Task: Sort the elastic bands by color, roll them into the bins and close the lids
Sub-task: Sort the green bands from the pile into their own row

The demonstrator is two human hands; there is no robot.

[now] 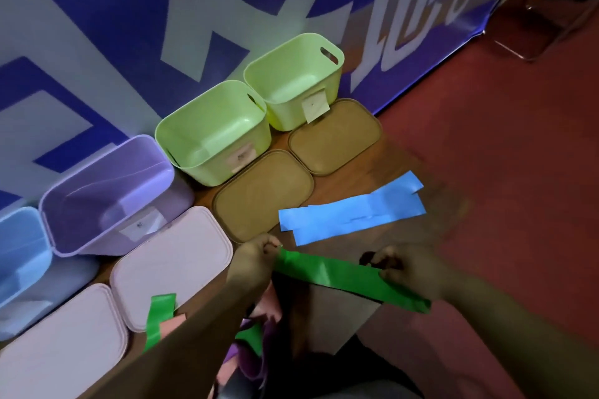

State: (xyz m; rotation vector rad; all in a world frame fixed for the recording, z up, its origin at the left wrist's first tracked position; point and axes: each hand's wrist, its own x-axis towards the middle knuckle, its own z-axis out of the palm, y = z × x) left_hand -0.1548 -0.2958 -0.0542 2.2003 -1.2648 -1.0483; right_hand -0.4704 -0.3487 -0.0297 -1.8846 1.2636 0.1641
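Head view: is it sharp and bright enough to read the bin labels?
Head view: no. It is soft throughout, and the label on the nearer green bin is smeared and unreadable. The left hand and right hand are underexposed, the green band they hold reads vivid, and the chair is in deep shadow.

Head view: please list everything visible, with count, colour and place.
green bins: 2, light green, at the banner
purple bin: 1, lilac, left of them
blue bin: 1, light blue, left edge
brown lids: 2, before the green bins
pale lids: 2, pinkish, before the purple and blue bins
blue bands: at least 2, overlapping, flat beside a brown lid
green band: 1, stretched between both hands
second green band: 1, at a pale lid's edge
banner: 1, blue and white, behind
left hand: pinches the green band's left end
right hand: pinches its right part
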